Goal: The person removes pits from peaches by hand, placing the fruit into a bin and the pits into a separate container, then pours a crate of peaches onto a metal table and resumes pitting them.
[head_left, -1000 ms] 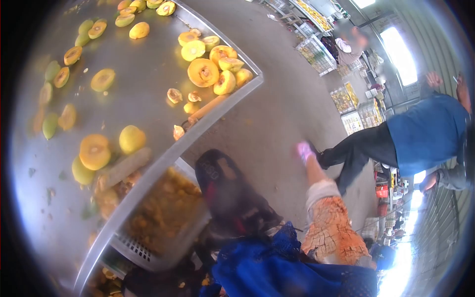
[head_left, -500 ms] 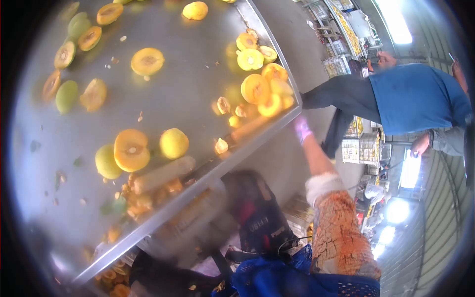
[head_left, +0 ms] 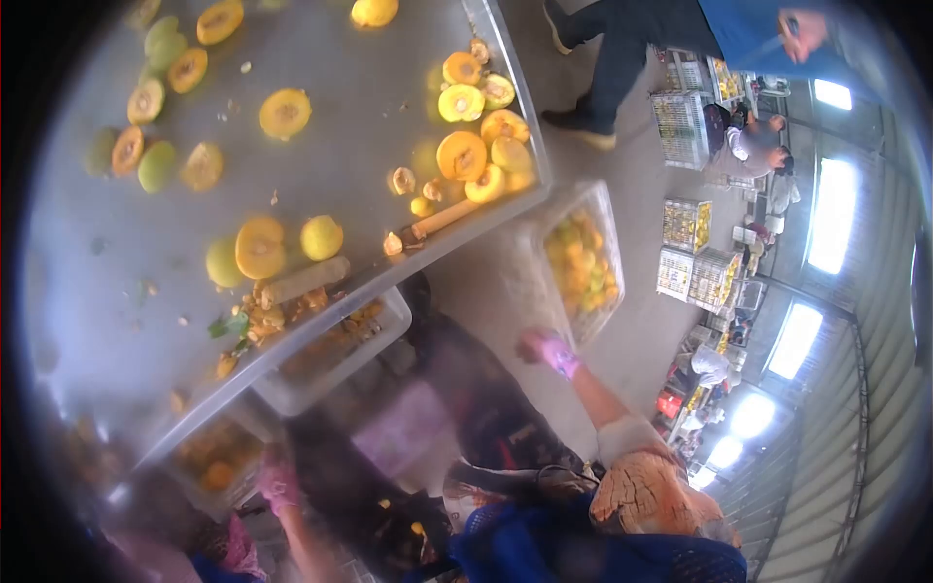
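My right hand [head_left: 549,352], in a pink glove, is at the near end of a pale crate [head_left: 614,209] of yellow and orange fruit beside the table corner. Blur hides whether its fingers grip the crate. Lower left, my left hand [head_left: 279,483], also pink-gloved, is beside a container [head_left: 255,420] of fruit pieces under the table edge; its fingers are smeared. Halved fruit [head_left: 462,155] lies on the metal table [head_left: 360,175]. A wooden-looking handle [head_left: 445,219] and a pale roller-like piece [head_left: 306,280] rest near its raised edge.
A white tub [head_left: 397,325] with scraps is below the table edge. Dark-trousered legs [head_left: 617,73] of a person in blue stand beyond the table corner. Stacked crates [head_left: 680,131] and other people [head_left: 753,146] are farther off at the right.
The fruit crate has come into view beside the table corner. My right hand has moved down and left, and my left hand now shows. The person in blue appears higher in view.
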Demonstrator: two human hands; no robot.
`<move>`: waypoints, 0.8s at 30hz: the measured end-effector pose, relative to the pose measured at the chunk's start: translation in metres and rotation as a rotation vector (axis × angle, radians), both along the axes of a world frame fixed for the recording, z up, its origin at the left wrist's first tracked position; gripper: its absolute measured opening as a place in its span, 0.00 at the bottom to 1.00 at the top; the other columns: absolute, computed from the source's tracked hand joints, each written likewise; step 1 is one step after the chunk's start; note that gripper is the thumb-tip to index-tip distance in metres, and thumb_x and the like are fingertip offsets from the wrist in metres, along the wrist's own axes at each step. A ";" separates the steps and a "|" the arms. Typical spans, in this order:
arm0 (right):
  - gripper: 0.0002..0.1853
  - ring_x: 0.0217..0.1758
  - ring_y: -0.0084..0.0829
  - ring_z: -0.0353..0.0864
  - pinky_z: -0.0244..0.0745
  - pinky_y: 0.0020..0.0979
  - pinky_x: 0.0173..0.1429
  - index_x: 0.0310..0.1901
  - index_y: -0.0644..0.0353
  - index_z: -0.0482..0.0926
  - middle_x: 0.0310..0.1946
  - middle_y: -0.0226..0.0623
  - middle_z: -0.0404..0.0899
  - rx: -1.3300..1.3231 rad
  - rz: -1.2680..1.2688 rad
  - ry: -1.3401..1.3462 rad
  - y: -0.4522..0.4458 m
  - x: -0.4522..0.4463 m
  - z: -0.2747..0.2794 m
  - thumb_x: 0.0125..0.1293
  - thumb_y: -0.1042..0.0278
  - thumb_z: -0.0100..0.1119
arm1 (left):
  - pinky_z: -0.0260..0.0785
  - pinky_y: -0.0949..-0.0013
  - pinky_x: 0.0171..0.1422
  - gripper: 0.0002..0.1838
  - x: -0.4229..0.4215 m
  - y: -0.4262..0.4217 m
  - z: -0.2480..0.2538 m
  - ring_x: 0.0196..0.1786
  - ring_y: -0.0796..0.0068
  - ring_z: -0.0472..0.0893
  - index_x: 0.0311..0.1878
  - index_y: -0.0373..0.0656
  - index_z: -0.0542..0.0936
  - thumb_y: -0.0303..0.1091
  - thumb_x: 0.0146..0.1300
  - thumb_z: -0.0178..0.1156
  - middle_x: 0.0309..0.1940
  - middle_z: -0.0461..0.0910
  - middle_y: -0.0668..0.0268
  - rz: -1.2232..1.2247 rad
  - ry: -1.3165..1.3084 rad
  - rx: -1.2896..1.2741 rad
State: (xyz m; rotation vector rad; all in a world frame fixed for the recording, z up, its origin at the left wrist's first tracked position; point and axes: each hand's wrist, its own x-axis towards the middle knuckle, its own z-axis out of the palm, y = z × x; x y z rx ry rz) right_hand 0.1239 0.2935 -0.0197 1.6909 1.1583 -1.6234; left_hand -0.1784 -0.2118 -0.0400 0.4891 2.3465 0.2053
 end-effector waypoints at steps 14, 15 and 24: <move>0.18 0.40 0.29 0.82 0.77 0.30 0.39 0.45 0.58 0.77 0.36 0.38 0.82 0.232 0.905 0.257 0.068 0.028 -0.014 0.71 0.53 0.43 | 0.66 0.53 0.50 0.22 -0.052 0.422 0.086 0.48 0.54 0.75 0.44 0.47 0.79 0.53 0.53 0.61 0.42 0.76 0.59 0.070 0.304 0.239; 0.18 0.40 0.29 0.82 0.77 0.30 0.39 0.45 0.58 0.77 0.36 0.38 0.82 0.240 0.915 0.302 0.082 0.028 -0.023 0.71 0.53 0.43 | 0.66 0.53 0.50 0.22 -0.053 0.421 0.082 0.48 0.54 0.75 0.44 0.47 0.79 0.53 0.53 0.61 0.42 0.76 0.59 0.079 0.347 0.229; 0.13 0.30 0.29 0.82 0.79 0.29 0.36 0.47 0.57 0.74 0.32 0.36 0.82 0.185 -0.095 0.141 0.200 0.074 -0.055 0.68 0.57 0.54 | 0.64 0.51 0.48 0.19 -0.054 0.427 0.068 0.47 0.52 0.72 0.35 0.45 0.77 0.48 0.63 0.43 0.37 0.74 0.57 -0.098 0.343 -0.052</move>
